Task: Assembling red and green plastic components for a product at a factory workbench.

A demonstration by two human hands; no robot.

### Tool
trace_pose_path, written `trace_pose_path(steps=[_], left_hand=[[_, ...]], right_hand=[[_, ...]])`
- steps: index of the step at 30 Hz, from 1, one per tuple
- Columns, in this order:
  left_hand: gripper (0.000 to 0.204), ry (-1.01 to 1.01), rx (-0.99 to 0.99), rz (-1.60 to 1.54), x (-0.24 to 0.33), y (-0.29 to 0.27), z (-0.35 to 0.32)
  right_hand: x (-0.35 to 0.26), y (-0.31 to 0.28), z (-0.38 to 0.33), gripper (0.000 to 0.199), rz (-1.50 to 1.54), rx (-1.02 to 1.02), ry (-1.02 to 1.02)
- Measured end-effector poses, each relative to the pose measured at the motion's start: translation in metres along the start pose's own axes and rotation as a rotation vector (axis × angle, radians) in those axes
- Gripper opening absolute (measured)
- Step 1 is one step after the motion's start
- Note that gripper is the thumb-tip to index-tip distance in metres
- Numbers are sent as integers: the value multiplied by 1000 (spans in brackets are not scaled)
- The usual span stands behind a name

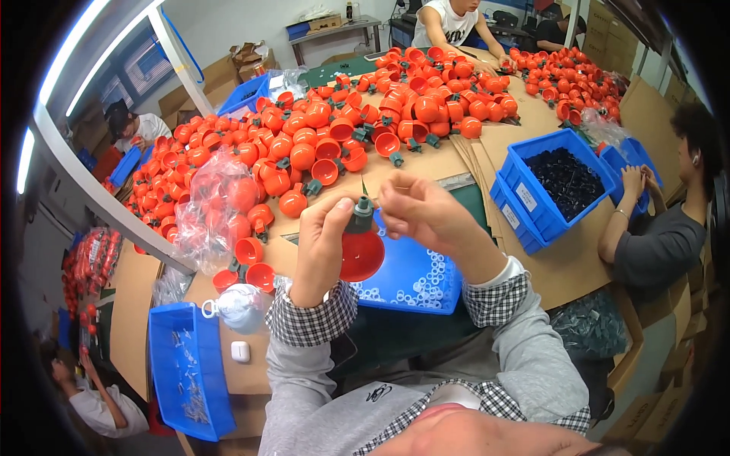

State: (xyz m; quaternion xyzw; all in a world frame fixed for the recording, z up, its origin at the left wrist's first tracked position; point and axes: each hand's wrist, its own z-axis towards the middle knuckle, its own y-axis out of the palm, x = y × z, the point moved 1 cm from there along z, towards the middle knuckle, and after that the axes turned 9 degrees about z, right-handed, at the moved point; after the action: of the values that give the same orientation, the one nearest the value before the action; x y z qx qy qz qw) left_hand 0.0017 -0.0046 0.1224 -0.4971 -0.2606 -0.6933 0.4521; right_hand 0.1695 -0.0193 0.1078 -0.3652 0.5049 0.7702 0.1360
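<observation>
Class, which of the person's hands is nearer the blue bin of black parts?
Right. The right hand is just left of the blue bin; the left hand lies farther left, holding the orange cup.

A long work table (525,266) covered in flattened brown cardboard carries a wide heap of orange cup-shaped plastic parts (334,129), many with dark green fittings. A clear plastic bag of the same orange parts (220,205) lies near the left edge. Two stacked blue bins, the upper one holding small black pieces (559,186), sit to the right. A shallow blue tray of small white rings (414,277) lies at the near edge.
</observation>
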Motion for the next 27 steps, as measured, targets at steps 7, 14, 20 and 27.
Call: trace_pose_path(steps=[7,14,20,27], left_hand=[[38,-70,96,90,-2,-8,-2],[26,-19,94,193,2,3,-4],[31,114,75,287,8,6,-11],[35,281,159,516,16,11,-14]], right_hand=[[-76,-6,-69,16,-1009,416,-351],[-171,-131,-132,16,-2158,881,-10],[-172,-142,-132,17,-2131,843,398],[-176,-140,-131,11,-2233,1058,-61]])
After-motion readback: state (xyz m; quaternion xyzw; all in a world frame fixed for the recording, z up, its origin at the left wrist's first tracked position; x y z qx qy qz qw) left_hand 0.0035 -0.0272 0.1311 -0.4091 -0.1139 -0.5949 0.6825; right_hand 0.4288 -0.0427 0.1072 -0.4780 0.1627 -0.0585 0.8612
